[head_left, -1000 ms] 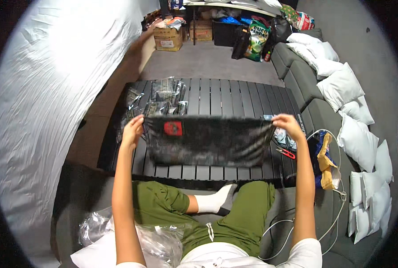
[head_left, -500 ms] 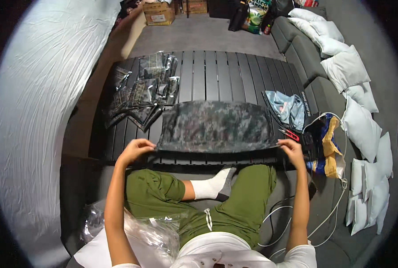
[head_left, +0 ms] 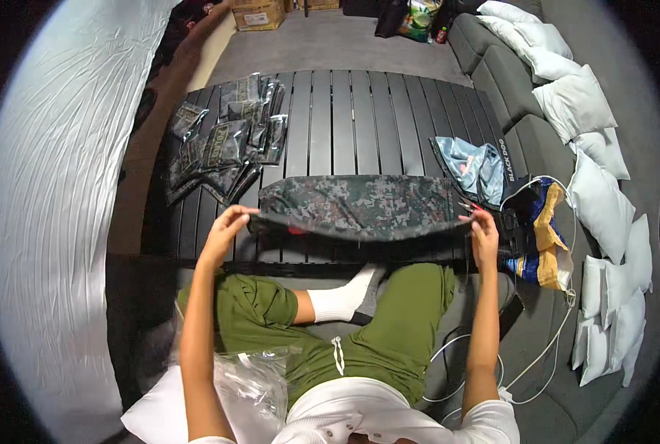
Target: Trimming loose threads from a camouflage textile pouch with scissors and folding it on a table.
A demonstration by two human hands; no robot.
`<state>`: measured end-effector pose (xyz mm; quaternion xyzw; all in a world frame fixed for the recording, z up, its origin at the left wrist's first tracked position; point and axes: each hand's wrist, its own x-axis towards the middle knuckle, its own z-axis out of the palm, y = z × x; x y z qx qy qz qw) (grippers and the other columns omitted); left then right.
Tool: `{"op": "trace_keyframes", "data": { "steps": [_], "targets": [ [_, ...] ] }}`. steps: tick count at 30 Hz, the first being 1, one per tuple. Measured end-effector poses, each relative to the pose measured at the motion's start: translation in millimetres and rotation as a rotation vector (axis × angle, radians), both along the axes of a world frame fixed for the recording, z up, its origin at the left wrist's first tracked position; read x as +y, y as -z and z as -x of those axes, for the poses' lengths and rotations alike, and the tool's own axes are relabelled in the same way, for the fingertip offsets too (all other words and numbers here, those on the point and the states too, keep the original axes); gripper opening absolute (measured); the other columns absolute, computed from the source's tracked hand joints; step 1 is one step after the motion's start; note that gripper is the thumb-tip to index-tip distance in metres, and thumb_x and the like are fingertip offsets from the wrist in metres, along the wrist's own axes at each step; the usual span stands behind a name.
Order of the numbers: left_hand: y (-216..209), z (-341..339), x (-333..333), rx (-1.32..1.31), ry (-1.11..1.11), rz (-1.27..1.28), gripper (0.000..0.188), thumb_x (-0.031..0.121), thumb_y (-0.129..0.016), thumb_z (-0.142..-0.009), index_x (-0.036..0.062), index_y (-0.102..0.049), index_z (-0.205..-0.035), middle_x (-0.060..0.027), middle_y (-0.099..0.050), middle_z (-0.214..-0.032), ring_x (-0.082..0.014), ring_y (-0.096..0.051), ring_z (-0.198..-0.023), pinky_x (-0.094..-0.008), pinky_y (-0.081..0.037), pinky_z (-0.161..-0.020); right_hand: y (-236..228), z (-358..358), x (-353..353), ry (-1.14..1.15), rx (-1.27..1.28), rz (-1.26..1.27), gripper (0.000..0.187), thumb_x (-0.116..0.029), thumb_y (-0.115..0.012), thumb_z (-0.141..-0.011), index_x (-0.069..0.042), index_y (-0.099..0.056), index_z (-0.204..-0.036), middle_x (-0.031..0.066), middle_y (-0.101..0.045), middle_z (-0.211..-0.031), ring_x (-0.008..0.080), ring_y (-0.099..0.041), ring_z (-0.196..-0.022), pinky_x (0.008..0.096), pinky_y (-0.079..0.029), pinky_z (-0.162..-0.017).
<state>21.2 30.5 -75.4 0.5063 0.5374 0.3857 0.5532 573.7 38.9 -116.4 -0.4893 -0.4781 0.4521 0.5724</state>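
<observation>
A dark camouflage cloth (head_left: pixel 359 201) lies across the near side of the black slatted table, its near edge lifted and sagging in the middle. My left hand (head_left: pixel 230 226) pinches the near left corner. At the near right corner, my right hand (head_left: pixel 482 233) pinches the same edge. A bit of red shows under the raised edge, too little to name. Just beyond my right hand lie small red-handled snips (head_left: pixel 475 208), partly hidden by my fingers. A light blue cloth (head_left: pixel 472 170) lies crumpled past them.
Several clear-wrapped camouflage packets (head_left: pixel 225 144) are piled on the table (head_left: pixel 374 118) at the left. At the right are a blue and yellow bag (head_left: pixel 552 240), white cables (head_left: pixel 563 333) and a sofa with white pillows (head_left: pixel 578 103). Clear plastic bags (head_left: pixel 252 388) rest beside my lap.
Both hands have risen and moved slightly away from me, lifting the cloth's near edge off the table. The red bit beneath has come into sight. The view has shifted slightly.
</observation>
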Motion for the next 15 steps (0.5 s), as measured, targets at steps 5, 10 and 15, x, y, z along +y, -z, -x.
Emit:
{"op": "trace_keyframes", "data": {
  "steps": [5, 10, 15],
  "targets": [
    [66.8, -34.2, 61.4, -0.081, -0.422, -0.124, 0.022, 0.022, -0.052, -0.086, 0.0054, -0.052, -0.1, -0.0014, -0.054, -0.087, -0.0106, -0.05, -0.082, -0.0233, -0.038, -0.077, 23.1, 13.1, 68.7, 0.168, -0.051, -0.087, 0.022, -0.001, -0.051, -0.081, -0.002, -0.05, -0.103, 0.0024, -0.052, -0.097, 0.0107, -0.047, -0.093, 0.0225, -0.033, -0.085],
    [99.6, -37.3, 75.9, 0.32, -0.601, -0.188, 0.022, 0.02, -0.05, -0.086, 0.0014, -0.053, -0.098, -0.0073, -0.057, -0.094, -0.0164, -0.052, -0.089, -0.0278, -0.039, -0.081, 41.9, 25.3, 97.2, 0.241, -0.507, -0.143, 0.011, 0.0, -0.047, -0.08, -0.001, -0.054, -0.088, 0.0054, -0.056, -0.082, 0.0137, -0.053, -0.08, 0.0243, -0.04, -0.076],
    [80.5, -37.9, 77.2, 0.495, -0.571, -0.262, 0.019, 0.02, -0.05, -0.086, 0.0052, -0.052, -0.097, -0.0116, -0.06, -0.083, -0.0192, -0.059, -0.075, -0.031, -0.044, -0.07, 30.5, 29.3, 100.0, 0.211, -0.787, -0.317, 0.016, 0.002, -0.045, -0.078, 0.0, -0.06, -0.084, 0.0122, -0.058, -0.082, 0.0255, -0.057, -0.079, 0.0298, -0.044, -0.072]
  ]
}}
